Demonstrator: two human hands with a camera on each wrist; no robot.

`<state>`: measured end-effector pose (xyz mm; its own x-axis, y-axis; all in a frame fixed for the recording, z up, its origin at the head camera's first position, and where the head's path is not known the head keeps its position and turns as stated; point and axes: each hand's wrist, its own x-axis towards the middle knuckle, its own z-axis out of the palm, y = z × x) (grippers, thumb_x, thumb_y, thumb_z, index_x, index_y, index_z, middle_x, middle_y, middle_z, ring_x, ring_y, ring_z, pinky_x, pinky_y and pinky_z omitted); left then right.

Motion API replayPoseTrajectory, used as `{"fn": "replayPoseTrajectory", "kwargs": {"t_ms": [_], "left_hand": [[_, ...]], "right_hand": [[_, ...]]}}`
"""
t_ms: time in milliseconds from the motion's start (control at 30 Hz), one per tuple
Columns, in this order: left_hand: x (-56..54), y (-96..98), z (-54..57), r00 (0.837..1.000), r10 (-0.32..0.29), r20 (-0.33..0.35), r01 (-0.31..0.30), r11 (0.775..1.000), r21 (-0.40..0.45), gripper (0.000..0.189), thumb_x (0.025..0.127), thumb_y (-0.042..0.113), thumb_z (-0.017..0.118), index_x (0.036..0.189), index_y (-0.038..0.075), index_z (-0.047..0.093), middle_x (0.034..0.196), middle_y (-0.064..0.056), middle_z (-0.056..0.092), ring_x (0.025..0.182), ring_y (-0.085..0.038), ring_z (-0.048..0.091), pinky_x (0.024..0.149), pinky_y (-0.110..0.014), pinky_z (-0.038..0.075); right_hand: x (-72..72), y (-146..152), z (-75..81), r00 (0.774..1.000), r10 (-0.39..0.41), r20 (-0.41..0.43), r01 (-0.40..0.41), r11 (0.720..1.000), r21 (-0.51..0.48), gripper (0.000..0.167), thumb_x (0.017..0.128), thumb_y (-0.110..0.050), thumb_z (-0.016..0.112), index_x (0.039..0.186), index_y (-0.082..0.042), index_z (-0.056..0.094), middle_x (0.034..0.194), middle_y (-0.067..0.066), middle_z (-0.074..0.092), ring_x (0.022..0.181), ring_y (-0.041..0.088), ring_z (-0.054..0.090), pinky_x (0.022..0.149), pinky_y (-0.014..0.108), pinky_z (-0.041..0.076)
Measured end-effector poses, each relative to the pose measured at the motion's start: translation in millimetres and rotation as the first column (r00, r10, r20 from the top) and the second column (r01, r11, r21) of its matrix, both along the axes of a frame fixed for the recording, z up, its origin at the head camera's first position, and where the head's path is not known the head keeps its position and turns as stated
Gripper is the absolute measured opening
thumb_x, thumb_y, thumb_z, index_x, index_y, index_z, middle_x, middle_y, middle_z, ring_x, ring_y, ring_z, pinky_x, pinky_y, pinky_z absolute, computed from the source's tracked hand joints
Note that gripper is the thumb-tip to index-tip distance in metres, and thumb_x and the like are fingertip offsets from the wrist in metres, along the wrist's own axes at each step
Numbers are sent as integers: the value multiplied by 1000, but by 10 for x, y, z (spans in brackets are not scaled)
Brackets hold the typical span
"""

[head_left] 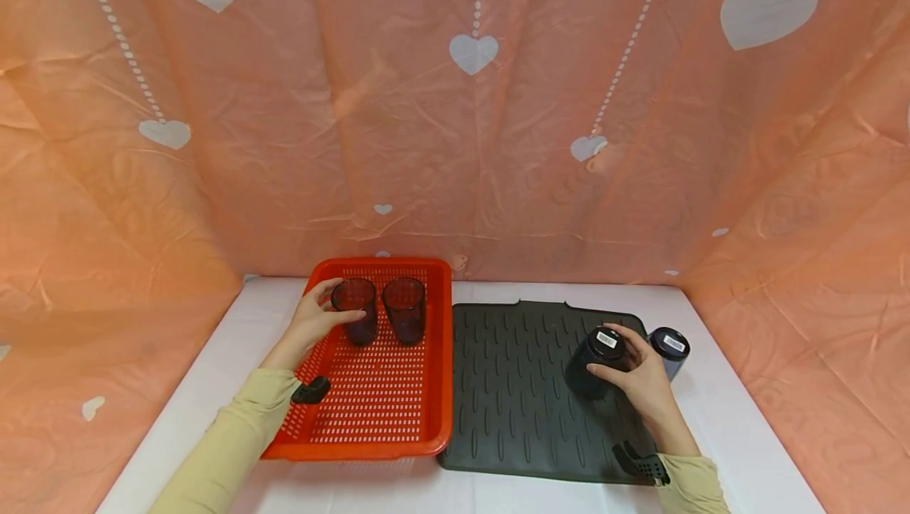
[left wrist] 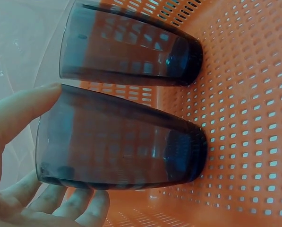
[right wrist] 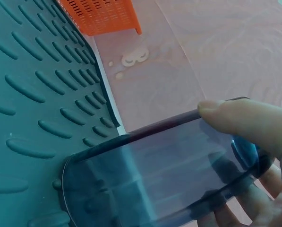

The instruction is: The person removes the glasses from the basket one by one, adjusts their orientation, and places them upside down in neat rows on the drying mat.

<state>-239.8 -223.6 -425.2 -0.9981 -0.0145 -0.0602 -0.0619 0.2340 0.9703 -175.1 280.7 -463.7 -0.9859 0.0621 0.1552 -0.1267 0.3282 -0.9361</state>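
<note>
Two dark see-through drinking glasses stand upright in the orange basket. My left hand holds the left glass near its rim, thumb on one side and fingers on the other. Beside it, a little apart, is the second glass. Over the right part of the dark ribbed mat, my right hand grips a third glass near its base. That glass is upside down and slightly tilted, its rim at the mat; whether all of the rim touches cannot be told.
Another upside-down glass with a white label on its base stands at the mat's right edge, partly behind my right hand. Basket and mat lie side by side on a white table. An orange curtain with hearts encloses the back and sides.
</note>
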Motion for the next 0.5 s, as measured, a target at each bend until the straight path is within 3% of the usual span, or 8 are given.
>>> {"fn": "replayPoseTrajectory", "kwargs": {"t_ms": [267, 500], "left_hand": [[11, 6, 7, 1000, -7, 7, 7, 1000, -21, 87, 80, 11, 78, 150, 6, 25, 157, -18, 12, 139, -44, 15, 106, -56, 29], [18, 3, 5, 1000, 1, 14, -1, 1000, -22, 88, 80, 12, 78, 150, 7, 26, 156, -18, 15, 139, -43, 16, 106, -56, 28]], "right_hand": [[-10, 14, -17, 1000, -3, 31, 3, 1000, -2, 78, 72, -5, 83, 140, -8, 44, 137, 14, 47, 110, 0, 49, 84, 12, 43], [-17, 11, -7, 1000, 27, 7, -27, 1000, 3, 75, 74, -6, 82, 139, -5, 43, 134, 15, 50, 107, -1, 50, 82, 13, 44]]}}
